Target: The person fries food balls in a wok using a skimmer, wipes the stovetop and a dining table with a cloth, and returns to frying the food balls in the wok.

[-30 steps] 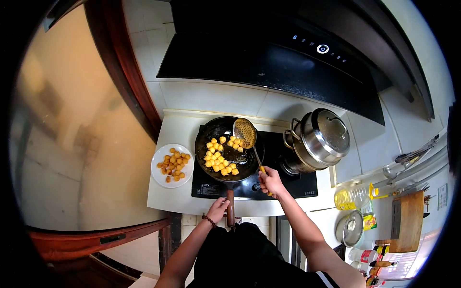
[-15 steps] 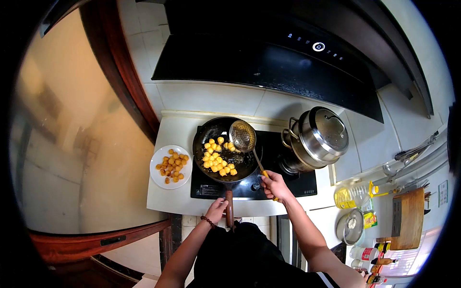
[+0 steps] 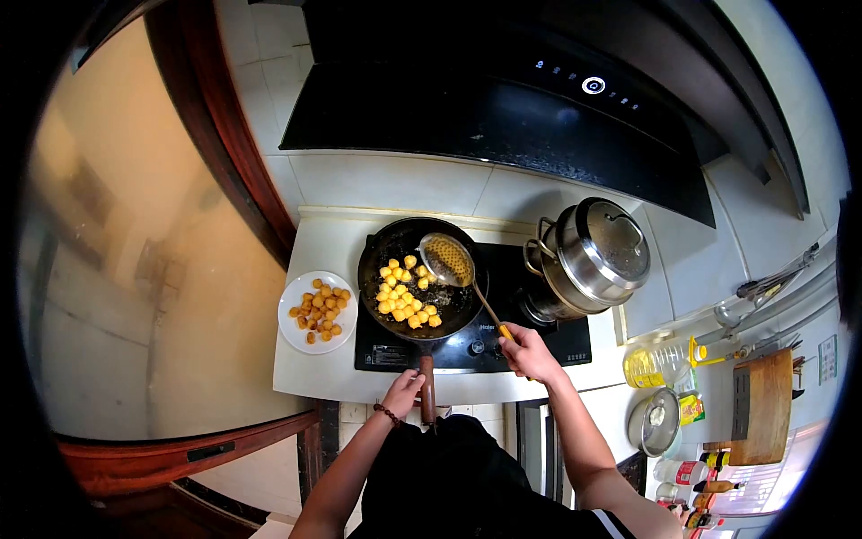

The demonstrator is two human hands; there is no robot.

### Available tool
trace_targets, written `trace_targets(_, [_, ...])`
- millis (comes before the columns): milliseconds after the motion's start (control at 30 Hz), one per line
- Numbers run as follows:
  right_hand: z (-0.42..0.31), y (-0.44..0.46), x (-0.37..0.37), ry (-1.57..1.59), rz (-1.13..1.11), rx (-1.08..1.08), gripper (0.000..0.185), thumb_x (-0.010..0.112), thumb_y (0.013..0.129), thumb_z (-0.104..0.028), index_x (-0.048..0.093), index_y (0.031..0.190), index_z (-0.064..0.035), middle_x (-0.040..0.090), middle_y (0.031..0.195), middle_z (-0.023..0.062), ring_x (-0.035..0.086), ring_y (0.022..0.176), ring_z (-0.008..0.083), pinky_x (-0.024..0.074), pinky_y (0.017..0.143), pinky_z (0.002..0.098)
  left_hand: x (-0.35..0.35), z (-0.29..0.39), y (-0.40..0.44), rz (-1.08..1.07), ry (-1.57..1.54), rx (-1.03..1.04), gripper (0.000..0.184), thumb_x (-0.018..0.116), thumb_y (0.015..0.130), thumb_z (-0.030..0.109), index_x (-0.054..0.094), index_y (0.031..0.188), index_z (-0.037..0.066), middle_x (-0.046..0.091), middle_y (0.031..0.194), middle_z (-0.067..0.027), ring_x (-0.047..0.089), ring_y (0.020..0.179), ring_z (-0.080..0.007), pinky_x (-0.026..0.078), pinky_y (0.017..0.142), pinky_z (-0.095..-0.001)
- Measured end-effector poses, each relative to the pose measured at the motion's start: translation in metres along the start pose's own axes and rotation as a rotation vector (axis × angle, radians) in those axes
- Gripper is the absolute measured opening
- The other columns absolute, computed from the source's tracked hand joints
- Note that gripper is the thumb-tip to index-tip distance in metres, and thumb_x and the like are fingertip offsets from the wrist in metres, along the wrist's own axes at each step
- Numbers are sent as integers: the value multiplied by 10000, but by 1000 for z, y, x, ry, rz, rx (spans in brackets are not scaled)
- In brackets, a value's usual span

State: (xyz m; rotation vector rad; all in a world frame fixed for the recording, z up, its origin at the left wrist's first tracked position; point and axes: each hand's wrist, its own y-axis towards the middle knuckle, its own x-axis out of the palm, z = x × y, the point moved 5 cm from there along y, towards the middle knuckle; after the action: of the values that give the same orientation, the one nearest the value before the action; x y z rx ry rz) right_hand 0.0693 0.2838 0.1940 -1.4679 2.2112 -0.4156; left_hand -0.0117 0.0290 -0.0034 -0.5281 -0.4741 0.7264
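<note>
A black wok (image 3: 458, 319) sits on the left side of the glass-topped stove, with several yellow balls (image 3: 404, 292) of food in its shiny bottom. My left hand (image 3: 403, 392) is closed round the wok's brown handle (image 3: 427, 388) at the front. In my right hand (image 3: 532, 354) is the end of a long-handled skimmer (image 3: 446, 260). Its round perforated metal head hangs tilted over the far right part of the wok, above the balls. On the counter to the left stands a white plate (image 3: 292, 336) of browner balls (image 3: 325, 313).
A lidded steel pot (image 3: 611, 251) occupies the stove's right side. Farther right are an oil bottle (image 3: 660, 366), a metal bowl (image 3: 641, 429), several seasoning bottles and a wooden cutting board (image 3: 768, 409). The dark range hood (image 3: 485, 112) overhangs the back.
The skimmer's head has shifted slightly left and tilted, showing more of its inside. My right hand has moved a little right and down. My left hand stays at the wok handle.
</note>
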Motion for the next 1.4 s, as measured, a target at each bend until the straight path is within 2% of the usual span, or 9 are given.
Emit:
trace_targets(67, [-8, -9, -4, -100, -18, -18, 293, 574, 1010, -151, 601, 1291, -71, 504, 664, -15, 466, 496, 78, 385, 422, 255, 0, 2, 0, 3, 2, -6, 445, 583, 1035, 342, 496, 1340, 30, 647, 1156, -127, 659, 993, -220, 566, 780, -375])
trace_targets(367, [-49, -43, -31, -469, -226, -21, 403, 605, 998, -161, 563, 1371, -16, 482, 637, -4, 445, 510, 92, 405, 472, 280, 1, -1, 2, -11, 17, 10, 392, 570, 1038, 372, 514, 1287, 74, 611, 1115, -68, 629, 892, -183, 549, 653, -329])
trace_targets(433, [-45, -42, -32, -485, -275, -11, 446, 607, 1003, -167, 535, 1418, -22, 455, 641, -27, 402, 493, 72, 385, 450, 260, 1, 8, -5, 21, 44, -8, 455, 582, 1032, 366, 498, 1330, 32, 634, 1167, -135, 665, 948, -229, 572, 769, -368])
trace_targets(667, [-39, -37, -26, -526, -299, 92, 409, 594, 1001, -164, 560, 1391, -46, 463, 646, -27, 405, 494, 74, 381, 446, 259, -2, 0, 1, 17, 38, 18, 449, 578, 1034, 364, 504, 1331, 35, 635, 1172, -130, 656, 974, -228, 562, 782, -365])
trace_targets(767, [-32, -25, -26, -593, -297, 54, 449, 625, 983, -186, 562, 1376, 21, 588, 684, 79, 532, 540, 142, 463, 520, 324, -4, -8, 6, 0, 43, 20, 452, 576, 1035, 364, 505, 1335, 35, 633, 1177, -133, 654, 990, -234, 561, 792, -373])
trace_targets(867, [-29, -12, -28, -692, -252, 34, 434, 633, 969, -184, 582, 1337, 40, 674, 780, 170, 636, 631, 237, 515, 617, 371, 1, 1, 1, 1, 17, 32, 383, 571, 1040, 358, 507, 1293, 78, 605, 1114, -67, 634, 869, -186, 541, 643, -324])
trace_targets(967, [-37, 7, -30, -738, -119, -54, 404, 642, 932, -157, 606, 1278, 48, 683, 1092, 304, 673, 1048, 420, 525, 900, 437, 2, 5, -4, 17, 11, 18, 383, 570, 1040, 365, 509, 1285, 77, 604, 1117, -67, 635, 867, -188, 542, 644, -329])
trace_targets(1033, [-38, 15, -32, -769, -65, -136, 404, 643, 928, -154, 607, 1278, 43, 679, 1097, 302, 661, 1065, 430, 523, 911, 444, 3, 7, -6, 36, 30, -8, 445, 570, 1037, 355, 500, 1337, 34, 627, 1193, -136, 654, 1017, -249, 570, 819, -396])
trace_targets(1400, [-98, 51, 12, -1187, 116, -636, 449, 588, 915, -140, 581, 1362, -94, 707, 918, 207, 696, 844, 396, 563, 739, 494, 2, 1, -1, 11, 6, -4, 416, 570, 1037, 336, 503, 1326, 45, 624, 1192, -122, 651, 1028, -241, 581, 810, -409])
